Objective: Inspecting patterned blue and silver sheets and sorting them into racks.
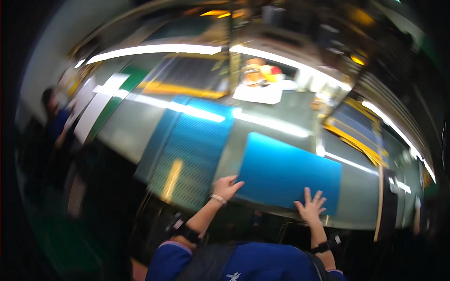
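Note:
A plain, smooth blue sheet [288, 171] lies on the worktable in front of me, its near edge close to the table's front. My left hand [227, 188] is at its left edge near the front corner, fingers closed together on that edge; motion blur softens the grip. Spread fingers mark my right hand [311, 207], which rests on the sheet's near right part without gripping it. Left of my left hand lies a blue sheet with rows of slots [194, 145], slightly apart from the plain one.
Dark panels with yellow edges stand at the back left [185, 77] and right [358, 124]. A white paper [258, 93] and blurred small items sit at the far middle. White and green boards [105, 105] lie at the left, beside another person [58, 114].

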Motion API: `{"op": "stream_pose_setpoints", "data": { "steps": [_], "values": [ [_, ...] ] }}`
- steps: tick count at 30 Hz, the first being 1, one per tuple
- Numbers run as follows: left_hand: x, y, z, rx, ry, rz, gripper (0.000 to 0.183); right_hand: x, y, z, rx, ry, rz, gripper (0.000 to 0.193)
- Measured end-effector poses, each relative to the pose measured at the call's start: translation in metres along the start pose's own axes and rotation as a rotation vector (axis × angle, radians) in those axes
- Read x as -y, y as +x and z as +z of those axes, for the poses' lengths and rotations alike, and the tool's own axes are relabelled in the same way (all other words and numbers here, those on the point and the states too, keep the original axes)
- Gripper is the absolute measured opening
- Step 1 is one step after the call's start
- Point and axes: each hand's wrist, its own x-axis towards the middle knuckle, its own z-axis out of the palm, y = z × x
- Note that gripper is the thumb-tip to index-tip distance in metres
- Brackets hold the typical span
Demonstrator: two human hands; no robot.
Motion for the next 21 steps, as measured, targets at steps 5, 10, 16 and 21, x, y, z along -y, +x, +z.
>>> {"op": "stream_pose_setpoints", "data": {
  "steps": [5,10,16,21],
  "values": [
    [0.025,-0.083,-0.053,-0.274,0.323,0.175,0.055,-0.002,0.019,0.009,0.029,0.03,-0.027,0.078],
    [0.072,-0.136,-0.052,-0.14,0.596,0.162,0.056,0.073,0.061,-0.002,-0.108,0.168,-0.497,0.063],
    [0.086,-0.135,-0.076,0.058,0.383,0.139,0.037,0.276,0.075,0.013,0.127,0.272,-1.305,0.044],
    [0.11,-0.118,-0.068,0.096,0.289,0.31,0.018,0.321,0.117,0.047,0.05,0.073,-1.434,0.037]
  ]
}}
